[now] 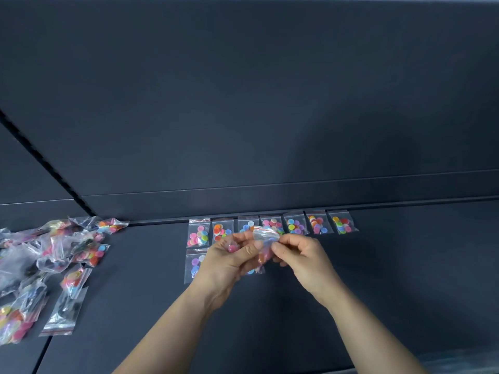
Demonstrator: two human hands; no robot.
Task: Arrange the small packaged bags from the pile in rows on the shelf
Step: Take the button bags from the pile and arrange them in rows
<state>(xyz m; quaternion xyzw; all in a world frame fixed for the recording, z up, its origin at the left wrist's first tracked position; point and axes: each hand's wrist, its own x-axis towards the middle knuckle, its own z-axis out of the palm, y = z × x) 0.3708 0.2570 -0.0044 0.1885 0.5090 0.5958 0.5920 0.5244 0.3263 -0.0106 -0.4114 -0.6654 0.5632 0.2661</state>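
A row of several small clear bags of coloured buttons (295,225) lies along the back of the dark shelf (378,279). One more bag (194,264) starts a second row at the left, partly behind my left hand (229,261). Both hands meet above the shelf's middle. My left hand holds a few bags, and my right hand (299,255) pinches the top of one clear bag (266,236) between them. The loose pile of bags (51,260) sprawls at the far left.
The shelf's dark back panel (270,103) rises behind the row. A slotted upright (43,160) runs diagonally at the left. A seam in the shelf surface (43,352) lies under the pile's near edge.
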